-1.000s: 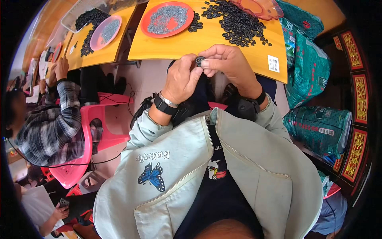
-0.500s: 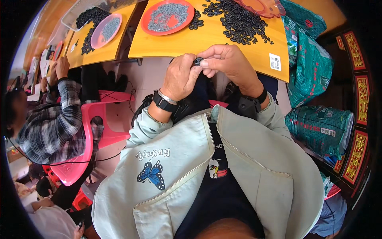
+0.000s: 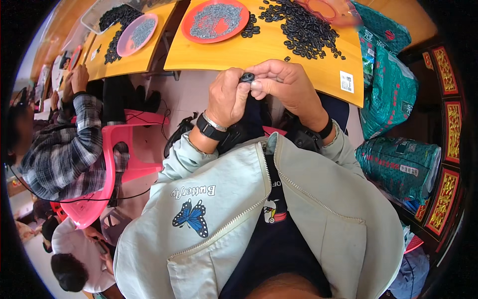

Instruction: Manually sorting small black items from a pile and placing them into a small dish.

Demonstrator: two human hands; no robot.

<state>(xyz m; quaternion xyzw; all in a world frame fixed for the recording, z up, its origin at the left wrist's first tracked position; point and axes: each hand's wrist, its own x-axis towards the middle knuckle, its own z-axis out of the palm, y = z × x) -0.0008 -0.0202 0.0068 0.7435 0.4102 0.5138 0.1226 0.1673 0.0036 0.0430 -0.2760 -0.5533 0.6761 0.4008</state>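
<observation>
Just beyond the near edge of the table, my left hand [image 3: 225, 99] pinches a small black oval part [image 3: 247, 77] between thumb and fingers; holes show in its face. Against its right side comes my right hand [image 3: 289, 89], thumb and fingertips pressed together. Anything tiny in that right pinch is too small to make out. On the table beyond lies a large pile of similar black parts [image 3: 309, 34]. To its left is a red plate [image 3: 186, 26] heaped with small grey metal pieces [image 3: 215, 21], likely screws.
The yellow table [image 3: 209, 59] has a white label [image 3: 346, 81] at its right corner. A clear red tray [image 3: 343, 11] sits at the back. Green sacks [image 3: 398, 164] stand right. Leftward, a person in plaid [image 3: 64, 144] sits on a pink chair [image 3: 110, 164] by another table.
Both hands stay together around the black part, with the right fingers slightly shifted at its side. The view has moved a little. At lower left, a person in white has leaned into view.
</observation>
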